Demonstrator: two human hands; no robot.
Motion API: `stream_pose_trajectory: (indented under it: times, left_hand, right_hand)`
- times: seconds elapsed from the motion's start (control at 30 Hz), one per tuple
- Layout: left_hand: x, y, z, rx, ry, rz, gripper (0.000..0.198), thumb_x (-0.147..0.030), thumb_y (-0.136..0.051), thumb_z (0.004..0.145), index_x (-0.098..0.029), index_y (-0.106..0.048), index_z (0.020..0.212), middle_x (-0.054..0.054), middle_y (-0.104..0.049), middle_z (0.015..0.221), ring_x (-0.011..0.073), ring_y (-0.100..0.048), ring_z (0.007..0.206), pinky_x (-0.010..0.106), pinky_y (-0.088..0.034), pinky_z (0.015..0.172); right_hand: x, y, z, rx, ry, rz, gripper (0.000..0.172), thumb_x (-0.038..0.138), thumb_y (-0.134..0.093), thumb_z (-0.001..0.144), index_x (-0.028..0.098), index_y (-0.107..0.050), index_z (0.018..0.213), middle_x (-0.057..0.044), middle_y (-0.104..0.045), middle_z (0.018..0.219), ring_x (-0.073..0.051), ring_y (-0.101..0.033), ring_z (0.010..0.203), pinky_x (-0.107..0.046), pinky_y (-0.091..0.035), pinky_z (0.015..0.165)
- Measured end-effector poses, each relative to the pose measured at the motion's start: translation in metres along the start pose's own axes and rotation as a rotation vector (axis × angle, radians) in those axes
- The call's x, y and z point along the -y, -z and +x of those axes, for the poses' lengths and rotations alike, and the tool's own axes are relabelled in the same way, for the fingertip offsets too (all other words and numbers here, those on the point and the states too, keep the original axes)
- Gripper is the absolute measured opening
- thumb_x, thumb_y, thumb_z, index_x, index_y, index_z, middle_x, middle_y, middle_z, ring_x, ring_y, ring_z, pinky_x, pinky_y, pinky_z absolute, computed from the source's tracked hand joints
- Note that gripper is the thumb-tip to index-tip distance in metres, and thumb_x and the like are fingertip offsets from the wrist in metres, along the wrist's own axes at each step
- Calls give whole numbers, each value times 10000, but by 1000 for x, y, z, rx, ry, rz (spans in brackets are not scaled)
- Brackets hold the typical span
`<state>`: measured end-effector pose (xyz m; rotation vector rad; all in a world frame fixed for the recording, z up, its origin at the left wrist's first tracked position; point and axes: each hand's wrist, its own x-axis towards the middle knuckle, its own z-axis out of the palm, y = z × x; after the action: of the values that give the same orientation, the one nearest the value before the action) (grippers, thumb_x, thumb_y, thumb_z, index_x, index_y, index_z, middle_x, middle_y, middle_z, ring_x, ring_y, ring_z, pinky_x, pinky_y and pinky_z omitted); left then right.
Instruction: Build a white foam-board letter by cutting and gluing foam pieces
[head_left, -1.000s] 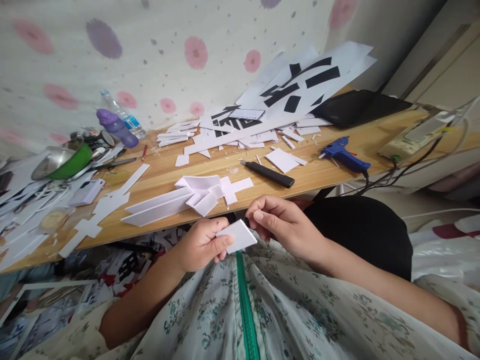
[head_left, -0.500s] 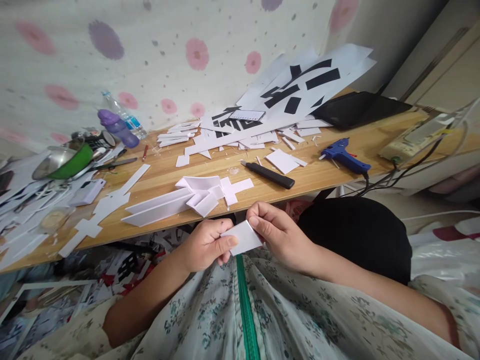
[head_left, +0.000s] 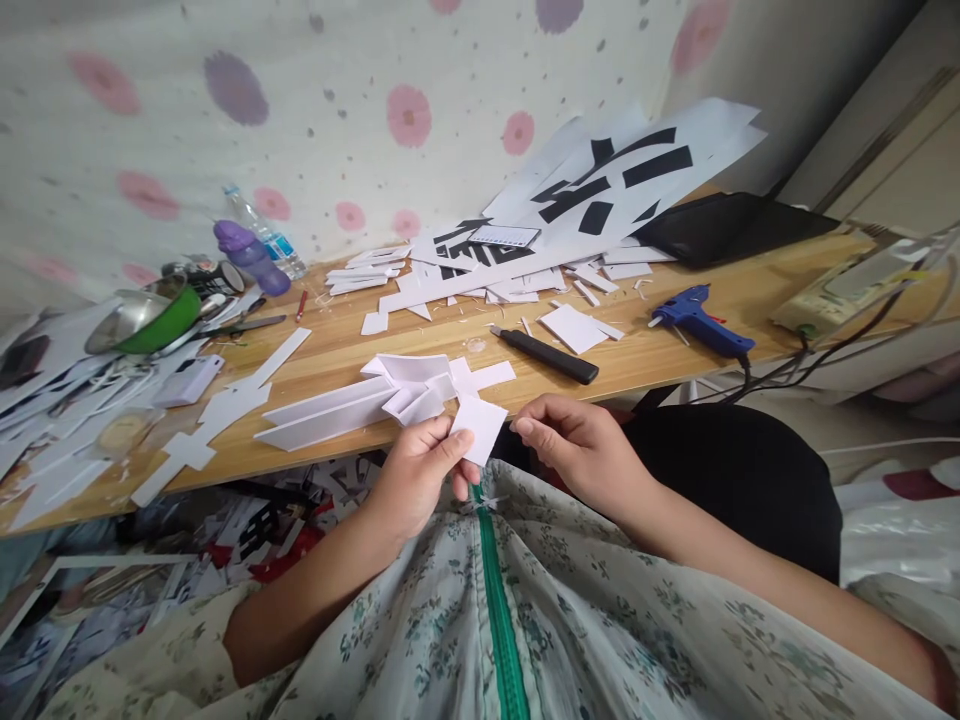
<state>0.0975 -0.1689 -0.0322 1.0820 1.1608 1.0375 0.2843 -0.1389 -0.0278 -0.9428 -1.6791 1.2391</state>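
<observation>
The broad wooden table (head_left: 337, 338), light yellow-brown in its grain, takes up more room than anything else here. Near its front edge lies a long black tool with a slim metal tip (head_left: 547, 357), and I place everything by that, with sides as the worker has them. Behind the tool, large white sheets with black shapes (head_left: 619, 200) are propped against the spotted wall, and a flat black case-like object (head_left: 735, 230) lies behind it to the right. Just left of the tool stands a white folded structure of stiff board (head_left: 405, 378), two long upright strips running out from it. Farther left comes a flat white cut-out with angular edges (head_left: 232, 402), and beyond that a round bowl, green outside and silvery inside (head_left: 161, 325). A purple plastic bottle (head_left: 251, 260) leans left of and behind the tool; a blue glue gun (head_left: 701, 320) lies to its right.

Both bare hands are in front of the tool, past the table's edge. The left hand (head_left: 416, 465) grips a small white square card (head_left: 480, 432) between thumb and fingers. The right hand (head_left: 577, 445) has its fingers curled and thumb against forefinger, just beside the card; I cannot tell whether something tiny is pinched there. The card, smallest of all these, is tilted, in front of the tool and to its left.
</observation>
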Motion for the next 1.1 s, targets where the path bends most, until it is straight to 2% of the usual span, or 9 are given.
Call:
stream_pose_trajectory:
  times: [0.13,0.27,0.4,0.6,0.73,0.8,0.9,1.0,1.1]
  left_hand:
    - [1,-6,1,-39,-42,-21,338,-441,-689,744,-120,-587,734,-6,-622,565,60,-522,411,154,-401,408]
    - [3,-8,0,12,-43,-29,347,-453,-681,751,-117,-595,761,7,-635,597,76,-547,437,171,-434,427]
    - [4,-2,1,27,-67,32,380,-497,-600,806,-118,-608,790,23,-646,610,102,-572,473,198,-459,455]
    - [-6,4,-3,46,-204,518,446,-427,-434,901,-135,-578,595,28,-624,525,98,-562,451,204,-438,491]
    - [-5,-1,-7,-1,-421,821,385,-301,-445,877,-150,-556,541,11,-604,477,89,-530,410,194,-378,453]
    - [-1,-4,-10,-25,-531,927,365,-259,-448,866,-153,-565,537,8,-594,461,90,-522,412,198,-361,456]
    - [4,-7,-13,-47,-606,1012,362,-243,-454,857,-152,-577,529,11,-585,448,98,-519,417,209,-339,453]
    - [4,-10,-15,-75,-546,980,374,-250,-459,845,-155,-564,500,10,-588,437,95,-516,401,205,-339,445]
    - [-1,-10,-17,-91,-380,844,385,-262,-434,842,-160,-571,498,-2,-582,412,85,-513,371,186,-368,440]
  right_hand:
    - [-5,-11,2,71,-83,-33,283,425,-603,787,171,-548,676,18,-522,602,-105,-434,562,-236,-348,533]
    - [-7,-18,3,58,-19,-62,264,370,-593,796,176,-514,635,23,-528,590,-102,-443,562,-225,-351,543]
    - [-6,-15,4,129,49,-100,229,273,-513,837,168,-534,635,40,-490,574,-85,-400,538,-209,-327,528]
    - [-8,-13,4,182,40,-204,218,239,-470,824,150,-556,645,18,-508,592,-99,-437,566,-216,-346,553]
    - [-12,-16,3,156,45,-298,162,181,-470,775,137,-580,666,14,-521,579,-94,-427,546,-204,-324,529]
    - [-15,-18,1,145,68,-353,156,152,-476,750,144,-537,607,24,-487,549,-82,-395,520,-197,-291,506]
    - [-17,-20,-1,116,126,-438,186,110,-480,718,159,-449,541,40,-424,514,-67,-345,493,-196,-249,490]
    - [-16,-22,-1,67,170,-499,180,88,-492,689,163,-434,536,45,-416,501,-64,-333,481,-196,-242,487]
    - [-14,-22,-1,39,206,-565,165,86,-504,687,160,-467,544,35,-451,503,-71,-345,481,-205,-250,487]
